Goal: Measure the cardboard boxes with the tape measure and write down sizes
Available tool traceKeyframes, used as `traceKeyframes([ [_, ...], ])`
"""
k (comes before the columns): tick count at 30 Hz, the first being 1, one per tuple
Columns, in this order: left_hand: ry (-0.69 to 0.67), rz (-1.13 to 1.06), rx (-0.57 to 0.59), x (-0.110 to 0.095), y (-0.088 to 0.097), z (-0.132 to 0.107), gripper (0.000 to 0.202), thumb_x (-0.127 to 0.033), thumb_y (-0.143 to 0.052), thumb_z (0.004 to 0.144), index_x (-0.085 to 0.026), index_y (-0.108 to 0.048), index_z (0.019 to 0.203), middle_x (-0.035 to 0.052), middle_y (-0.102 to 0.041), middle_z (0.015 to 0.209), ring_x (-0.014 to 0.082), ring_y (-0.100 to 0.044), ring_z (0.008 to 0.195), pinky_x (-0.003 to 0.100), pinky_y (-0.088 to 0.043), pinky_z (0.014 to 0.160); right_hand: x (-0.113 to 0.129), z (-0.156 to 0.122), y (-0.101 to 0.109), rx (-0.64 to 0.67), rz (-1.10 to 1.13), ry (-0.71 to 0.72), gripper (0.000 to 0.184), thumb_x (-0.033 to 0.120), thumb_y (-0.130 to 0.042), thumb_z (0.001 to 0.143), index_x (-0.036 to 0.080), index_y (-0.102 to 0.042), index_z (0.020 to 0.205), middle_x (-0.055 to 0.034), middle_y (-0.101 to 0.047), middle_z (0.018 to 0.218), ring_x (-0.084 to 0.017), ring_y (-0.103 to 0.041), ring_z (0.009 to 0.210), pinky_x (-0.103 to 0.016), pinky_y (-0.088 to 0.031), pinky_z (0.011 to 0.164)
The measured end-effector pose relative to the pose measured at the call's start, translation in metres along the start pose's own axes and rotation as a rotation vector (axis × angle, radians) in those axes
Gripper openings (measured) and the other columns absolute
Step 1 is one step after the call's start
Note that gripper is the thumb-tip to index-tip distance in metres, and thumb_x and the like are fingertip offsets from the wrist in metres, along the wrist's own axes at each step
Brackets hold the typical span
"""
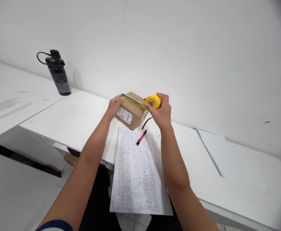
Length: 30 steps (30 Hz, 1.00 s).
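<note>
A small brown cardboard box [136, 110] with a white printed label sits tilted on the white table against the wall side. My left hand [114, 106] is closed on the box's left corner, near the end of the drawn-out measuring blade; whether its fingers also pinch the blade I cannot tell. In my right hand [163, 110] is a yellow tape measure [153, 101], held at the box's right end. Its blade [133, 100] runs along the top of the box between both hands.
Handwritten paper sheets [136, 179] lie in front of the box and hang past the table edge. A red and black pen [141, 138] rests on them. Beside the box shows a thin black curved piece [146, 122]. A dark bottle [59, 75] stands left; white sheets [227, 154] lie right.
</note>
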State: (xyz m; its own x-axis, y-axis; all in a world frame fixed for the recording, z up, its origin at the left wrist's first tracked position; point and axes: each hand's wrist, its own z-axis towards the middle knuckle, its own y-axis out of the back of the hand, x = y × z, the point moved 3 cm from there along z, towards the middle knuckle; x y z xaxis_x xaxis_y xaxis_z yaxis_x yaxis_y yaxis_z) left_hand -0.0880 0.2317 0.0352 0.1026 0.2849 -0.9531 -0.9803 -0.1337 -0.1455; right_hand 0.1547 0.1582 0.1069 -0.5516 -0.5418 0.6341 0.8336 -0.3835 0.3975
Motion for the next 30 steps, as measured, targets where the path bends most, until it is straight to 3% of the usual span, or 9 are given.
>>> traceKeyframes([
  [9, 0.023, 0.04, -0.02, -0.008, -0.003, -0.001, 0.049, -0.043, -0.065, 0.078, -0.015, -0.076, 0.117, 0.0071, -0.076, 0.106, 0.0197, -0.066, 0.09, 0.029, -0.052, 0.077, -0.004, -0.013, 0.011, 0.071, -0.062, -0.145, 0.067, 0.057, -0.074, 0.075, 0.027, -0.055, 0.132, -0.0069, -0.069, 0.12, -0.024, -0.067, 0.095, -0.046, -0.055, 0.092],
  [18, 0.055, 0.043, -0.014, -0.012, -0.018, 0.007, 0.047, -0.043, -0.068, 0.071, -0.015, -0.078, 0.108, 0.0063, -0.075, 0.098, 0.0206, -0.064, 0.089, 0.027, -0.05, 0.071, 0.004, -0.021, 0.021, 0.029, -0.097, -0.051, 0.058, 0.053, -0.071, 0.077, 0.026, -0.059, 0.127, -0.0093, -0.071, 0.121, -0.027, -0.068, 0.099, -0.047, -0.054, 0.093],
  [26, 0.122, 0.077, 0.054, -0.015, -0.033, 0.006, 0.049, -0.043, -0.068, 0.069, -0.018, -0.078, 0.109, 0.0071, -0.076, 0.105, 0.0215, -0.064, 0.091, 0.028, -0.049, 0.069, 0.007, -0.056, 0.059, 0.006, -0.14, -0.159, 0.055, 0.052, -0.071, 0.079, 0.027, -0.059, 0.126, -0.0047, -0.073, 0.102, -0.022, -0.065, 0.079, -0.041, -0.055, 0.079],
  [30, 0.113, 0.061, 0.032, -0.015, -0.035, 0.004, 0.051, -0.043, -0.068, 0.069, -0.018, -0.077, 0.112, 0.0064, -0.075, 0.105, 0.0205, -0.063, 0.09, 0.027, -0.048, 0.069, 0.007, -0.063, 0.065, -0.025, -0.116, -0.176, 0.055, 0.05, -0.071, 0.078, 0.026, -0.06, 0.126, -0.0053, -0.072, 0.107, -0.023, -0.065, 0.085, -0.041, -0.055, 0.082],
])
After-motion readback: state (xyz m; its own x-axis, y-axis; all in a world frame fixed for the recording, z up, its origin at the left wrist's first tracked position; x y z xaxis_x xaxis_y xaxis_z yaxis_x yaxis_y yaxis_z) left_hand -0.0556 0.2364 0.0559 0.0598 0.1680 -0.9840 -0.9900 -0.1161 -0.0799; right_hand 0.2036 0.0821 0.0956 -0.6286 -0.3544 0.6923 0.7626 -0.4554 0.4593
